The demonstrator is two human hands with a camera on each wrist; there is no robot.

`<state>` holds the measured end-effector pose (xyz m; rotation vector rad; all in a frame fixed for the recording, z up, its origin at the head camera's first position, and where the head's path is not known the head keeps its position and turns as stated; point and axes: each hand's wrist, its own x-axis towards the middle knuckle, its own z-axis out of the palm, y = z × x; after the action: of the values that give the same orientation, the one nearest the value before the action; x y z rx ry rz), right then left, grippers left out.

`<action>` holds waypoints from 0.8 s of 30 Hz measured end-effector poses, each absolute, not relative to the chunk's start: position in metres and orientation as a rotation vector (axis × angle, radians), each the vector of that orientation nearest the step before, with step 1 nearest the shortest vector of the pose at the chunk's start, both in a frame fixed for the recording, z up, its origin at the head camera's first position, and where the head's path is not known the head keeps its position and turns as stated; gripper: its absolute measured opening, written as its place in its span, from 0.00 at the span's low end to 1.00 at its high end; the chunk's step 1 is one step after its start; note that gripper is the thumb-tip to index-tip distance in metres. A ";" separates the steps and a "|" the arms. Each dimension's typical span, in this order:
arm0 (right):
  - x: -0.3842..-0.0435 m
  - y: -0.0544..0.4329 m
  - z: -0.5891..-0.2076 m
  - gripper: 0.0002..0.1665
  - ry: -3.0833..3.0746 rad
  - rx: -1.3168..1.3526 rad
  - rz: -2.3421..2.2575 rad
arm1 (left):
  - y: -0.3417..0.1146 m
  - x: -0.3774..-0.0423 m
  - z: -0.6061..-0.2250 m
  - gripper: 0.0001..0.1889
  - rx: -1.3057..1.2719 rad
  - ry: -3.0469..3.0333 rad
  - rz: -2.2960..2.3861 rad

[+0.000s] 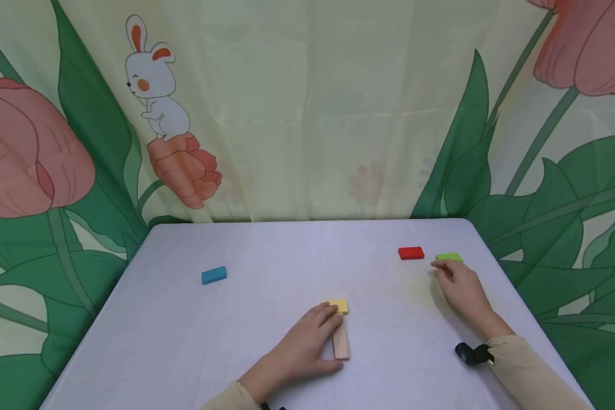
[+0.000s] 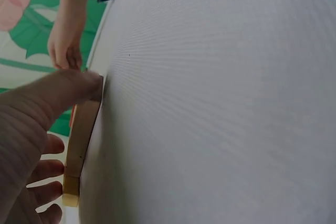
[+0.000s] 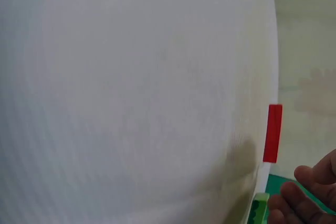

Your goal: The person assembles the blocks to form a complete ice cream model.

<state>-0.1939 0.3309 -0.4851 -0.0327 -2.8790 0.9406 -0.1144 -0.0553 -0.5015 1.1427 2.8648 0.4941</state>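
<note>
A plain wooden block (image 1: 340, 341) lies lengthwise on the table, its far end meeting a yellow block (image 1: 342, 306). My left hand (image 1: 304, 341) rests over them from the left. Its fingers lie at the yellow block and the junction, partly hiding both, with the thumb at the wooden block's near end. In the left wrist view, the thumb overlaps the wooden block (image 2: 84, 135) and the other fingertips are spread beside it. My right hand (image 1: 461, 290), loosely bent with nothing in it, is just in front of a green block (image 1: 450, 257); whether it touches is unclear.
A red block (image 1: 411, 253) lies left of the green one, near the table's back edge. The blue block (image 1: 214, 275) sits farther left. Behind the white table (image 1: 184, 353) hangs a curtain (image 1: 307, 114) printed with tulips and a rabbit.
</note>
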 end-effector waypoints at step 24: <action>-0.213 0.377 -0.490 0.28 -2.975 -0.077 0.749 | -0.060 -0.118 -0.500 0.40 1.222 2.873 0.441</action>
<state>-0.2132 0.3767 -0.4898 -0.0770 -2.9753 0.7494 -0.1185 -0.0599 -0.4999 1.2223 2.8726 0.4407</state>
